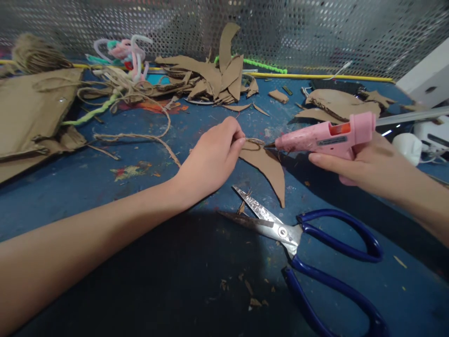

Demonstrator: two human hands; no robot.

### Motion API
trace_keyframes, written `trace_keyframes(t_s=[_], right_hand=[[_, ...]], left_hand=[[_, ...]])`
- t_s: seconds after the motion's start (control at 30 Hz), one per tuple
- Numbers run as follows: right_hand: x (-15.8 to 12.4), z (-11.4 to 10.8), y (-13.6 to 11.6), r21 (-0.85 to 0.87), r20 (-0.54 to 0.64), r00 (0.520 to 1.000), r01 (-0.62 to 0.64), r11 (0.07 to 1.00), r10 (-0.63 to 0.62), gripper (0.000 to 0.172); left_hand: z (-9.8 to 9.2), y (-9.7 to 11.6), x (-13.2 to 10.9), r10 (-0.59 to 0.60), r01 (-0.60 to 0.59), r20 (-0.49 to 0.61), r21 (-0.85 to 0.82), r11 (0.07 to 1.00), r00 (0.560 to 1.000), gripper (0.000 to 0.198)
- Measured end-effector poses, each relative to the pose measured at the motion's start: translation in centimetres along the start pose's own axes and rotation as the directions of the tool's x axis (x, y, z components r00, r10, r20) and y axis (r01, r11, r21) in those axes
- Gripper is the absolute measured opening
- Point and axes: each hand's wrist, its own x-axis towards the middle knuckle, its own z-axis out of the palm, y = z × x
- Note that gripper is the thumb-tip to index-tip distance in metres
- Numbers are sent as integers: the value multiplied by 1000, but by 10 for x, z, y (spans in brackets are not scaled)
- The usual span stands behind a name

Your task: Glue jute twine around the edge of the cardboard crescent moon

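My right hand (382,159) is wrapped round a pink hot glue gun (315,136), its nozzle pointing left. The nozzle tip is at the upper edge of a curved, leaf-shaped cardboard piece (268,167), beside a loop of twine (254,143) on it. With thumb and fingers pinched together, my left hand (215,157) grips the twine at the cardboard's left end; its fingers partly hide that end. A length of twine runs out from behind the left wrist toward the far left. Just nearer to me lie scissors (280,229) with blue handles, blades apart.
Cut cardboard scraps (210,79) are heaped at the back, before a perforated metal screen (196,28). At left are a large cardboard sheet (31,112), a twine ball (37,54) and fuzzy pipe cleaners (128,51). More cardboard pieces (340,104) and a white device (431,140) are at right.
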Motion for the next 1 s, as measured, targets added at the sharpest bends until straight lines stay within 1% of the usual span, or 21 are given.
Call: trace_keyframes(t_s=[0.13, 0.23, 0.33, 0.4, 0.5, 0.6, 0.7, 0.8, 0.87, 1.0], right_hand=[[0, -1, -1, -4, 73, 995, 66, 998, -65, 35], [1, 0, -2, 19, 69, 993, 97, 995, -98, 41], [0, 0, -1, 26, 48, 992, 115, 993, -116, 40], [-1, 0, 0, 14, 28, 994, 107, 994, -108, 36], [-3, 0, 2, -26, 6, 999, 49, 998, -49, 31], [-4, -2, 2, -64, 10, 1000, -13, 998, 14, 34], [-6, -4, 3, -58, 43, 999, 18, 998, -15, 42], [-6, -6, 2, -49, 56, 997, 48, 998, -46, 35], [-6, -7, 0, -58, 62, 998, 33, 998, -29, 31], [-7, -9, -2, -68, 83, 996, -33, 997, 39, 32]], left_hand=[[0, 0, 0, 0, 0, 0, 0, 1000, 1000, 8], [0, 1, 0, -3, 3, 4, 0, 1000, 1000, 8], [-1, 1, 0, -8, 8, 11, 3, 1000, 1000, 8], [-1, 0, 0, -8, 8, 16, 4, 1000, 1000, 8], [-1, -1, 1, -10, 10, 20, 4, 1000, 1000, 8], [-1, -1, 1, -5, 5, 21, 5, 1000, 1000, 8], [-1, -1, 1, -2, 2, 22, 8, 1000, 1000, 8], [-1, -1, 1, -6, 6, 25, 1, 1000, 1000, 8], [-2, 0, 1, -11, 11, 35, -8, 1000, 999, 8], [-3, 1, 1, -39, 39, 58, -8, 999, 998, 8]])
